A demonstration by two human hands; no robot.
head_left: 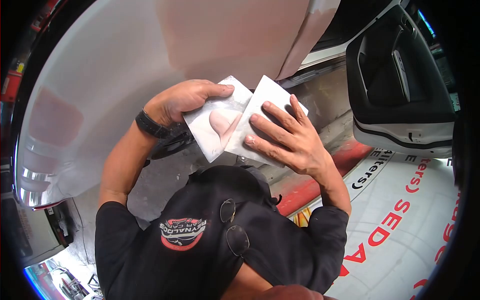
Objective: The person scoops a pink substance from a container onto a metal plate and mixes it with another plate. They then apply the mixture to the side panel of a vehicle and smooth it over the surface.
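My left hand (187, 100), with a dark band at its wrist, holds a thin flat plate (200, 131), its thumb on the top face. A mound of pale pinkish paste (218, 121) lies on that plate, with a smear running down from it. My right hand (285, 132) holds a white flat sheet (268, 95), four fingers spread over its face and the thumb hidden. The sheet's left edge overlaps the plate beside the paste. Pale residue marks some right fingertips.
Ahead is a car body panel (120, 55) with dull pinkish patches. An open car door (400, 75) stands at the right, above a printed white banner (400, 215). A red-edged strip (300, 197) crosses the floor. Glasses (237, 240) hang from my black shirt.
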